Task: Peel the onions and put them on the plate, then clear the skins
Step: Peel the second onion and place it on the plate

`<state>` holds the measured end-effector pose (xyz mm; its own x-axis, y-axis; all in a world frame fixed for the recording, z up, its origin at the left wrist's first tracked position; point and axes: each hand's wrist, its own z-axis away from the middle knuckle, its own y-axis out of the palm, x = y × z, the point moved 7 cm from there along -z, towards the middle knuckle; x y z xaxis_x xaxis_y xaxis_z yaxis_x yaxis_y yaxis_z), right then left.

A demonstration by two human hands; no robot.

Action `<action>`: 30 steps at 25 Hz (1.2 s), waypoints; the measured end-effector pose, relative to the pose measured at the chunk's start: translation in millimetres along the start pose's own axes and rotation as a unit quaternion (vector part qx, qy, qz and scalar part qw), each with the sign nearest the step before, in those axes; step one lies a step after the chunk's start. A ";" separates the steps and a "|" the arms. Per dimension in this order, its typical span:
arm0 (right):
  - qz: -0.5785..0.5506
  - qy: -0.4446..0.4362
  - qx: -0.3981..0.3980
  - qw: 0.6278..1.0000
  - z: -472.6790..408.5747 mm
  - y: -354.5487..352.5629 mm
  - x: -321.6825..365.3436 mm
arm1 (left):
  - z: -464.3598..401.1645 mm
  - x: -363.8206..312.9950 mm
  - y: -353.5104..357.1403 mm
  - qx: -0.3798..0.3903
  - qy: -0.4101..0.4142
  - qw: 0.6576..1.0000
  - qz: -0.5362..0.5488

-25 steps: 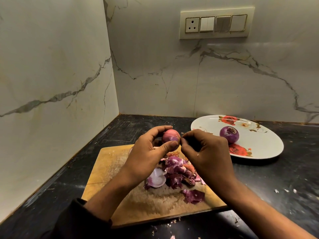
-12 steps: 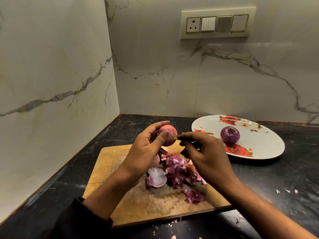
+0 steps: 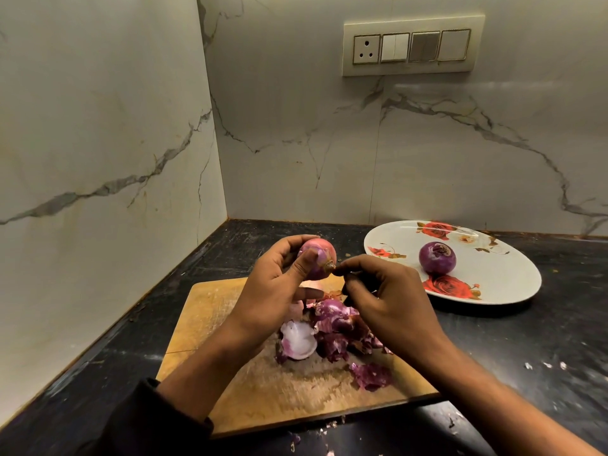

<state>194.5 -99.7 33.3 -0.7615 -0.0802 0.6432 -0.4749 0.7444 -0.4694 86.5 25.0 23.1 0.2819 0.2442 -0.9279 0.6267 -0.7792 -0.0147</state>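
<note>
Head-level view, forward-down, seemingly close.

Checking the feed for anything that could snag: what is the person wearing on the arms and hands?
Both hands, left hand and right hand, are bare: no gloves, rings or watch visible. The left arm has a dark sleeve pushed up the forearm; the right forearm is bare as far as the frame shows.

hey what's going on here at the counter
A person is peeling onions. The left hand holds an onion above the cutting board, while the right hand pinches at its end to pull skin off. One peeled onion already sits on the plate. A pile of skins lies on the board, not yet cleared.
</note>
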 end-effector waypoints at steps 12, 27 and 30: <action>-0.143 0.031 -0.036 0.989 -0.2 -1.0 -5.4 | -0.2 7.0 2.4 0.010 -0.017 1.000 -0.002; 0.010 -0.057 -0.118 0.991 1.0 -1.7 13.6 | 5.0 5.2 3.8 -0.002 0.007 0.998 -0.061; 0.034 -0.068 -0.145 0.987 2.2 -2.7 18.2 | 5.1 5.5 4.8 -0.010 -0.001 0.999 -0.053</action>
<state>181.0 -104.6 45.0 -0.8485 -0.0972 0.5201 -0.2899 0.9077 -0.3033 87.4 19.7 16.0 0.2129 0.3231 -0.9221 0.6677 -0.7371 -0.1042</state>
